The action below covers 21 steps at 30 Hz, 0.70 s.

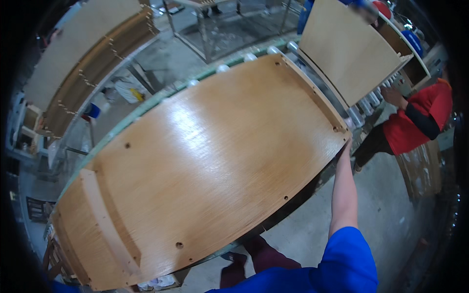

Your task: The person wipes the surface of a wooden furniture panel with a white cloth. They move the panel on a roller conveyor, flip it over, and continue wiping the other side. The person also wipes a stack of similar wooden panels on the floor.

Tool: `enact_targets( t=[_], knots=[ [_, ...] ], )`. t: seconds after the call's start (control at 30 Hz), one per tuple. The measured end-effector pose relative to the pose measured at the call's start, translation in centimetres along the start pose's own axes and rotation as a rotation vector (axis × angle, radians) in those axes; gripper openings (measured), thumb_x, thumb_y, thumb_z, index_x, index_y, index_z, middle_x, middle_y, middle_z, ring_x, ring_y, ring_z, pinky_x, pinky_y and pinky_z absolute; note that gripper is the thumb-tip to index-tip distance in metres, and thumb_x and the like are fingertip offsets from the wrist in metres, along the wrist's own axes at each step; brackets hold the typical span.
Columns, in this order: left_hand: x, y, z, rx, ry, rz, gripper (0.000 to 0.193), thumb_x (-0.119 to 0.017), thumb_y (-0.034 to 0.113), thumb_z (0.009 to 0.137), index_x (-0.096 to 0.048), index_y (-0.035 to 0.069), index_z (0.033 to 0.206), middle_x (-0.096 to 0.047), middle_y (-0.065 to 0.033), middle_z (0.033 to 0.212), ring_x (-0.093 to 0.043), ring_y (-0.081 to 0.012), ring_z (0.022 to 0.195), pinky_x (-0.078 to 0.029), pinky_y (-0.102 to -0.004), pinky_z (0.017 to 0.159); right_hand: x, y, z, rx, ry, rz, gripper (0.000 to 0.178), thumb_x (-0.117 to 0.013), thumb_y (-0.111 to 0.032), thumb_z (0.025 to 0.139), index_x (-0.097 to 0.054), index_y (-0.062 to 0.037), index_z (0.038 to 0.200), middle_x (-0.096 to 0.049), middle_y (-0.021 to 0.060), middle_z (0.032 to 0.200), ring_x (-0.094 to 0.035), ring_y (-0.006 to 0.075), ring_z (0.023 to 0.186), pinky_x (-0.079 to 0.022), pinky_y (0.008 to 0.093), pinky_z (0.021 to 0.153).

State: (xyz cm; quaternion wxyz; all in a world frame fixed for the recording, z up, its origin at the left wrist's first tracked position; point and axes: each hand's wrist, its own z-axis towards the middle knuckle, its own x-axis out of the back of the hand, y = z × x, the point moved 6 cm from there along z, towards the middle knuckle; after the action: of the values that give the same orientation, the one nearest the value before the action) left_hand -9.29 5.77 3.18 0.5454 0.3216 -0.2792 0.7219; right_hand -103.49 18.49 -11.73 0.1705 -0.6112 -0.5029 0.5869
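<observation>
A large, glossy light-brown wooden panel lies in front of me on a roller conveyor. It has several small holes near its edges. A raised wooden strip crosses its left part, and a narrow rail runs along its right end. My right arm is stretched out to the panel's near right corner. There my right hand grips the edge, its fingers largely hidden by the panel. My left hand does not show; only a bit of blue sleeve appears at the bottom left.
Beyond the right end, a wooden cabinet stands on the rollers. A co-worker in a red shirt is beside it, another person behind. At the far left are long boards with rows of dowels. A metal frame table stands at the back.
</observation>
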Motion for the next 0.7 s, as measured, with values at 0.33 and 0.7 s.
enact_targets(
  t=[0.33, 0.7],
  knots=[
    [8.5, 16.7, -23.4, -0.289, -0.632, -0.891, 0.014, -0.066, 0.006, 0.074, -0.065, 0.008, 0.087, -0.064, -0.0094, 0.081, -0.058, -0.0301, 0.080, -0.044, -0.0357, 0.074, -5.8, -3.7, -21.4, -0.141, -0.533, 0.121, 0.029, -0.041, -0.022, 0.091, -0.052, -0.0031, 0.110, -0.060, 0.0145, 0.103, -0.058, 0.0266, 0.096, -0.049, 0.0382, 0.080],
    [27.7, 32.1, -16.2, -0.184, -0.885, -1.799, 0.031, -0.051, 0.015, 0.090, -0.048, -0.001, 0.116, -0.059, -0.0092, 0.096, -0.058, -0.0179, 0.088, -0.045, -0.0292, 0.078, -16.2, -4.8, -49.9, -0.342, -1.585, -0.101, 0.039, -0.041, -0.019, 0.096, -0.040, -0.0060, 0.132, -0.051, 0.0020, 0.120, -0.047, 0.0092, 0.106, -0.038, 0.0247, 0.090]
  ],
)
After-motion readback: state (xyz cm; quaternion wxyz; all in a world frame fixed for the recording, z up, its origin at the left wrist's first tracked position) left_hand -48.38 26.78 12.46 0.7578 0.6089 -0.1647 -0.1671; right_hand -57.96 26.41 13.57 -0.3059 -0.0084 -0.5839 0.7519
